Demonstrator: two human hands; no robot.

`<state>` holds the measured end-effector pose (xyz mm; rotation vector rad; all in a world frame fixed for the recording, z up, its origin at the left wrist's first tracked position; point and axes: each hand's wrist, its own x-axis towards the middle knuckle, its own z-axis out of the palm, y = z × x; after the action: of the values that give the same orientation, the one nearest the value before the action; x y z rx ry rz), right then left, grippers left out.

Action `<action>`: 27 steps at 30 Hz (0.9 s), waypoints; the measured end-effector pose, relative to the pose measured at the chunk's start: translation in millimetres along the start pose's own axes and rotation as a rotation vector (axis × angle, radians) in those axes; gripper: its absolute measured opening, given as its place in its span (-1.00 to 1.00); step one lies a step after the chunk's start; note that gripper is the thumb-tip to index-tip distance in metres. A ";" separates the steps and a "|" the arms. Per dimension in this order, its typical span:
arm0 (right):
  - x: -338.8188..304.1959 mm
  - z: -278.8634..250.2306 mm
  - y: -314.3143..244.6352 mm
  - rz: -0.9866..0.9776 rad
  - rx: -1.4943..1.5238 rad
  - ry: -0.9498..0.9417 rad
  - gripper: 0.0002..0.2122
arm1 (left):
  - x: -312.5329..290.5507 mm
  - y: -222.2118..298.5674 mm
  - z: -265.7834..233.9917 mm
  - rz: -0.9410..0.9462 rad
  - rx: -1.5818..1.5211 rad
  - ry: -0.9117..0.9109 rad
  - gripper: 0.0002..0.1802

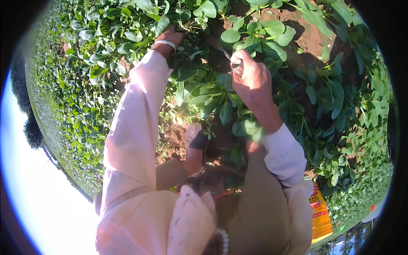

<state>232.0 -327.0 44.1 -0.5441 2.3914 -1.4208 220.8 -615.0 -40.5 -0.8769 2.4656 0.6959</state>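
Note:
My left hand (172, 37), with a pale band at the wrist, reaches low into small-leaved weeds (193, 26) and broad green leaves. Foliage hides its fingers, so their grip does not show. To the right of it, my right hand (254, 80) is closed around the handle of a small hand tool (226, 54). A thin metal shank runs from that fist up and left toward the soil, where the tool's end is shaded and blurred. Beside this hand grows a broad-leaved green plant (259, 36); another leafy plant (208, 95) stands between my forearms.
Dense green crop (97, 55) spreads left and right, with bare reddish soil (308, 36) at the upper right. My shoe (196, 138) rests on soil below the plants. A yellow-orange printed bag (321, 214) lies by my right side.

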 end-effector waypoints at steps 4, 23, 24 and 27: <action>5.6 8.9 3.7 0.012 -0.039 -0.019 -0.84 | 4.2 -5.5 1.6 0.012 -0.015 -0.021 -0.31; 4.3 30.4 2.7 0.132 -0.017 0.055 -0.84 | -16.3 42.1 12.6 0.099 0.274 0.046 -0.47; 3.0 30.7 6.1 0.149 -0.032 0.046 -0.84 | -18.5 47.9 11.5 0.110 0.340 0.028 -0.47; 0.9 31.8 9.8 0.168 -0.082 0.000 -0.81 | -32.6 63.6 5.7 0.126 0.490 -0.021 -0.49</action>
<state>243.7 -347.6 20.7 -0.3532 2.4396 -1.2573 202.5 -554.0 -7.5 -0.5255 2.5198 0.1189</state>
